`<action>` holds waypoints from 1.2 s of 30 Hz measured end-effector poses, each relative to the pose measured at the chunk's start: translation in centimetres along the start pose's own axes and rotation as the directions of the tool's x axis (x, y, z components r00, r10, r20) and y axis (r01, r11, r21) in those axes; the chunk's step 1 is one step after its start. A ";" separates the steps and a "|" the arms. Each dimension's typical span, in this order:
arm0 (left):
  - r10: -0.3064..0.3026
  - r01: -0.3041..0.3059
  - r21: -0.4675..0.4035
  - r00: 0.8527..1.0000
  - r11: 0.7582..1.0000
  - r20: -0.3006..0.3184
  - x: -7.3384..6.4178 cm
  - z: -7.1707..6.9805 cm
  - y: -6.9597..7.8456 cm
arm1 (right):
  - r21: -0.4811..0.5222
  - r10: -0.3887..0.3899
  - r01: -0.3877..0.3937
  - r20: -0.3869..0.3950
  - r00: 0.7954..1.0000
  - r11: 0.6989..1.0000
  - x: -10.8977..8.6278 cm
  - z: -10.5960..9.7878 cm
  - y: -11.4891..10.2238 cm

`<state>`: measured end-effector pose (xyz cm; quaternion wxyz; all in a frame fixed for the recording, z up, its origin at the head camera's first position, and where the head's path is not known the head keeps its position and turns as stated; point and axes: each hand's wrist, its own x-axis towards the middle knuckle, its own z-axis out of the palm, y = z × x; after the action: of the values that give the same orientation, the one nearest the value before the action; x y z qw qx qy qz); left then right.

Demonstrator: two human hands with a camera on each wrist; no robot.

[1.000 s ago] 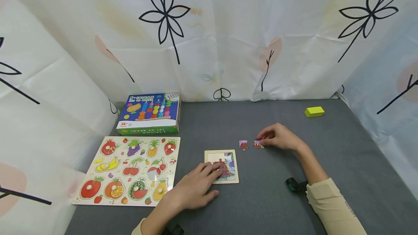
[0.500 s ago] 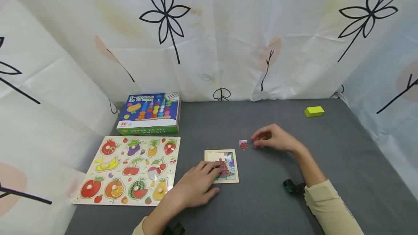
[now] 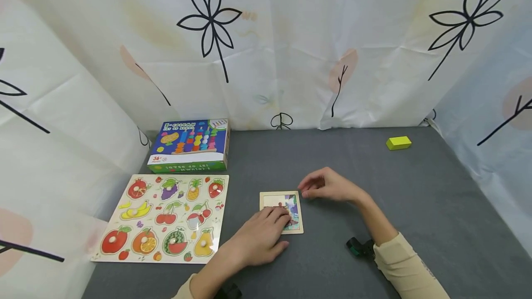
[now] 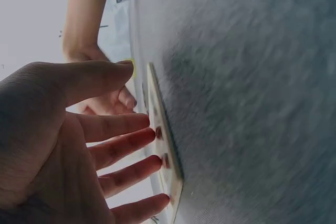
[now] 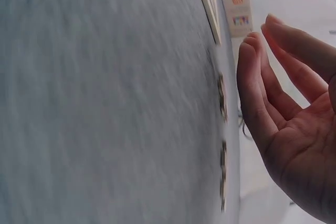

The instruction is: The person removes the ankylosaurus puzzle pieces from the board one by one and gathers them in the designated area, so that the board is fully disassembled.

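Note:
A small wooden puzzle tray (image 3: 270, 194) lies mid-table, partly filled with a colourful picture (image 3: 293, 209). Over its lower left side rests my left hand (image 3: 262, 235), fingers extended; in the left wrist view the fingertips (image 4: 152, 163) meet the tray face. My right hand (image 3: 330, 187) hovers at the tray's upper right corner with fingers loosely bent. The right wrist view shows nothing between its fingertips. Two loose jigsaw pieces, one nearer the tray (image 5: 222, 98) and one farther off (image 5: 223, 177), lie on the cloth beside that hand, hidden beneath it in the head view.
A fruit knob-puzzle board (image 3: 160, 218) lies on the left, with a blue and green toy box (image 3: 189, 146) behind it. A yellow block (image 3: 398, 143) sits at the back right. Printed white curtains (image 3: 266, 59) enclose the grey table (image 3: 341, 253).
My right hand has moved left from the loose pieces' earlier spot to the tray's corner, and those pieces are now covered from above. My left hand has slid slightly right over the tray.

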<state>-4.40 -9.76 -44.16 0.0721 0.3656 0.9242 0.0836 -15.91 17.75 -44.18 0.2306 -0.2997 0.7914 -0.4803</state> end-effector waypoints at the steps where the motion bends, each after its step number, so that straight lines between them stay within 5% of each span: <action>1: 0.013 -0.013 0.009 1.000 1.000 -0.002 0.0 0.2 0.1 | 0.008 -0.001 0.001 0.016 1.000 1.000 0.2 0.3 -0.1; 10: 0.064 -0.063 0.043 0.998 0.997 -0.021 -0.1 0.6 0.4 | -0.069 -0.020 0.027 0.099 0.995 0.997 2.4 2.7 -0.6; 18: 0.092 -0.089 0.053 0.994 0.995 -0.058 -0.3 0.4 0.2 | -0.205 0.010 0.013 0.109 0.994 0.979 3.0 3.6 -1.5; 25: 0.067 -0.066 0.016 0.998 0.998 -0.012 -0.2 0.4 0.2 | -0.310 0.004 0.017 0.069 0.998 0.951 2.7 3.7 -2.1; 36: 0.074 -0.073 0.017 0.997 0.997 -0.030 -0.3 0.6 0.1 | -0.279 0.004 0.002 0.019 1.000 0.960 2.6 3.7 -2.5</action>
<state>-3.96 -9.82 -44.68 0.0517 0.3987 0.9117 0.0845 -14.72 12.71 -43.79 0.1940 -0.3337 0.8490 -0.3608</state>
